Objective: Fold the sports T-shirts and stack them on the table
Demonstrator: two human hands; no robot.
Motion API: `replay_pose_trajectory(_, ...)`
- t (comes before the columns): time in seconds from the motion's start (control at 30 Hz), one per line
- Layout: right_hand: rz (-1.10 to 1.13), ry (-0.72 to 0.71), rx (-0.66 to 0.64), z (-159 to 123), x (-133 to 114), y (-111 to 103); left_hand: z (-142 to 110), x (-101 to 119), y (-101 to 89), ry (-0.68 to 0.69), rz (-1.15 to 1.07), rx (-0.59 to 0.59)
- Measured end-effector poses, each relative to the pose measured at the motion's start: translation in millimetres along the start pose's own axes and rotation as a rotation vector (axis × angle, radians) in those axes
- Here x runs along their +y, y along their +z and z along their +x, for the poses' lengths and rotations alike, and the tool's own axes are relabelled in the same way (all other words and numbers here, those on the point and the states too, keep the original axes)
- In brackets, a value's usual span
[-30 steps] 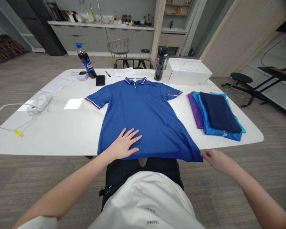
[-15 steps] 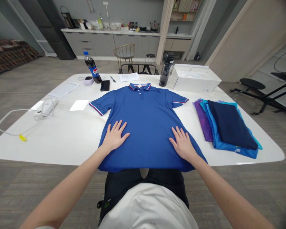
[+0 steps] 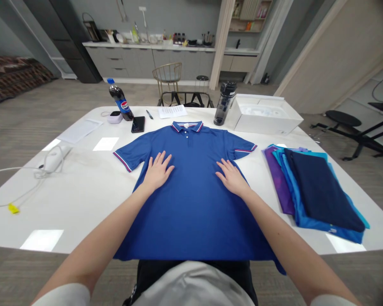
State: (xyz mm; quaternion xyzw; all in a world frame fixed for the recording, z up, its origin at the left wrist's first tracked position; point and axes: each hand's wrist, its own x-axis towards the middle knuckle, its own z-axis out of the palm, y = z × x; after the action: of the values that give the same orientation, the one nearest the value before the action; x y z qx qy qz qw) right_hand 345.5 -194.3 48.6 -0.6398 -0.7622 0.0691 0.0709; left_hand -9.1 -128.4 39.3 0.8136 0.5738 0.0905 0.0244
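Note:
A blue polo shirt (image 3: pixel 191 199) lies face up and spread out, its collar toward the far side and its hem at the table's near edge. White and red stripes trim the collar and sleeve cuffs. My left hand (image 3: pixel 158 172) rests flat on the shirt's left chest area, fingers apart. On the opposite side, my right hand (image 3: pixel 232 176) lies on the cloth below the right sleeve, fingers also stretched out. Neither hand grips the fabric. The shirt's lower right corner hangs past the table edge.
Right of the shirt is a stack of folded clothes (image 3: pixel 325 187). Behind stand a white box (image 3: pixel 266 119), a dark water bottle (image 3: pixel 223 106) and a cola bottle (image 3: pixel 120 102). A phone (image 3: pixel 138 124), papers (image 3: pixel 79 131) and a power strip with cable (image 3: pixel 55 159) lie on the white table (image 3: pixel 83 204).
My right hand let go of the shirt's lower right corner and came onto the cloth. Both hands then slid up the shirt toward the sleeves. The camera has moved closer over the table.

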Motion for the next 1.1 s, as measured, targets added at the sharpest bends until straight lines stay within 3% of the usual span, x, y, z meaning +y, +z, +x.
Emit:
replay_pose_trajectory(0.1, -0.13, 0.291, 0.082, 17, 17, -3, 24, -18, 7.2, -0.174, 0.045, -0.004)
replay_pose_trajectory(0.17, -0.186, 0.404, 0.127, 26, 27, -8, 33, -30, 8.6, -0.231, 0.063, 0.018)
replay_pose_trajectory(0.23, -0.174, 0.34, 0.146, 44, 35, -13, 43, -39, 7.6, -0.207, 0.071, 0.045)
replay_pose_trajectory(0.3, -0.125, 0.158, 0.118, 68, 41, -15, 55, -48, 6.5, -0.198, 0.066, 0.041)
replay_pose_trajectory(0.4, -0.107, 0.018, 0.017, 94, 47, -11, 68, -67, 7.8, -0.312, 0.019, -0.01)
replay_pose_trajectory(0.47, -0.164, 0.15, 0.017, 94, 53, -8, 68, -86, 10.4, -0.405, -0.01, -0.058)
replay_pose_trajectory(0.57, -0.27, 0.457, 0.083, 68, 68, -9, 58, -121, 13.5, -0.466, 0.007, -0.118)
replay_pose_trajectory(0.67, -0.328, 0.57, 0.135, 45, 83, -15, 50, -143, 13.4, -0.474, 0.062, -0.108)
replay_pose_trajectory(0.77, -0.263, 0.435, 0.157, 56, 84, -16, 59, -135, 12.3, -0.394, 0.082, -0.065)
replay_pose_trajectory(0.9, -0.039, 0.245, 0.05, 118, 62, -5, 99, -90, 15.2, -0.2, 0.025, -0.119)
replay_pose_trajectory(1.0, 0.052, 0.326, -0.04, 164, 49, 6, 136, -67, 20.8, -0.203, -0.008, -0.162)
replay_pose_trajectory(1.1, 0.066, 0.426, -0.087, 195, 50, 14, 166, -64, 28.5, -0.251, -0.048, -0.205)
